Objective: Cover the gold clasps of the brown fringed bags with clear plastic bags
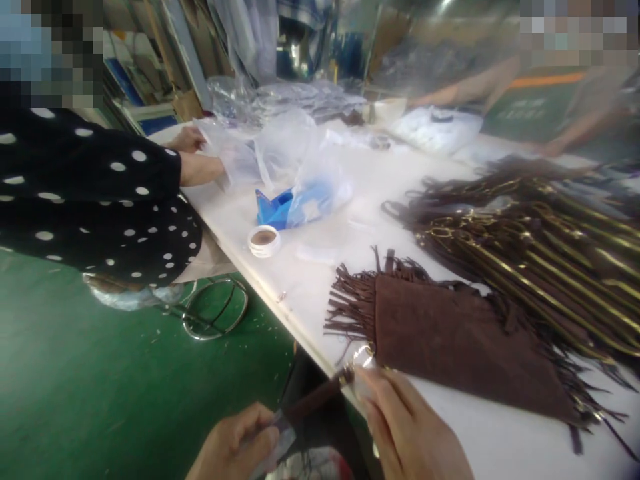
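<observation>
Low in view, a brown strap (320,398) stretches between my two hands, off the table's edge. My left hand (235,440) is closed with the thumb on a piece of clear plastic film (286,437) around the strap's lower end. At the other end my right hand (410,420) has its fingers closed by the strap's metal fitting, with shiny clear film beside it; its fingertips are partly hidden. Just beyond it, a brown fringed bag (450,333) lies flat on the white table (425,397).
Brown bags with gold zips (530,233) are heaped at right. A round tub of brown paste (264,241) and a blue box (275,208) stand near the left edge. At left, a person in polka-dot sleeves (90,153) handles clear bags; another person is across the table.
</observation>
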### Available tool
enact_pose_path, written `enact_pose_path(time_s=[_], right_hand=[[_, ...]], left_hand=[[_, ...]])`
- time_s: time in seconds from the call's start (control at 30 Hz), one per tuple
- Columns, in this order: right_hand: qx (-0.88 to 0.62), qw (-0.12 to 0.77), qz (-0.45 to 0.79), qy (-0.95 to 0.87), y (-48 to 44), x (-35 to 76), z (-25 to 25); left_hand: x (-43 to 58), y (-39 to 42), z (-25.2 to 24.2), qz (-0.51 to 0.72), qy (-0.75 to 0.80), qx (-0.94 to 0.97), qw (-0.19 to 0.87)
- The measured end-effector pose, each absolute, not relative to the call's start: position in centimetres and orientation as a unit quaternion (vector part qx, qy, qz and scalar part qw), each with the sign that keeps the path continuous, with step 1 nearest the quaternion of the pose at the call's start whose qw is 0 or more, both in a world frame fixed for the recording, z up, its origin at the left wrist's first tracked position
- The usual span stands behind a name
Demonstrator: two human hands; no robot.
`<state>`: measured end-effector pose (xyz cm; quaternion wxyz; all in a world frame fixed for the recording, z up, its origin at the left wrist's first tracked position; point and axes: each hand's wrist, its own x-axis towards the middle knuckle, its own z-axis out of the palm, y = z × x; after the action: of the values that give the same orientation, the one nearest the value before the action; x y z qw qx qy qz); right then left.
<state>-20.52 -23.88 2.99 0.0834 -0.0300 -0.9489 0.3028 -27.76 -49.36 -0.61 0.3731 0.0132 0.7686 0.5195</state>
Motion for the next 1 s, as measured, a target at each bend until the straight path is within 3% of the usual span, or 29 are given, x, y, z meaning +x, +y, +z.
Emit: enact_pose_path(time_s=[0.1, 0.17, 0.33, 0.73, 1.0], right_hand=[[0.004, 0.129, 0.171, -0.977, -22.3, -22.6, 2.7], [0.016, 0.116, 0.157, -0.981, -22.2, -23.3, 2.1], [0.017, 0.120, 0.210, -0.970, -22.4, -23.1, 1.5], [0.058, 0.137, 0.202, -0.968, -22.3, -22.0, 1.8], [0.042, 0.048, 0.351, -0.934, -22.6, -21.4, 3.1]], left_hand=[[-27.1, -48.6, -0.9, 0.532, 0.762, 0.021, 0.368], [-26.7, -47.7, -1.3, 0.545, 0.745, 0.020, 0.385], [-26.1, -44.9, -0.9, 0.577, 0.698, -0.006, 0.425], [-27.3, -38.4, -0.1, 0.698, 0.550, -0.115, 0.443], [-27.4, -38.2, 1.0, 0.700, 0.564, -0.135, 0.417]])
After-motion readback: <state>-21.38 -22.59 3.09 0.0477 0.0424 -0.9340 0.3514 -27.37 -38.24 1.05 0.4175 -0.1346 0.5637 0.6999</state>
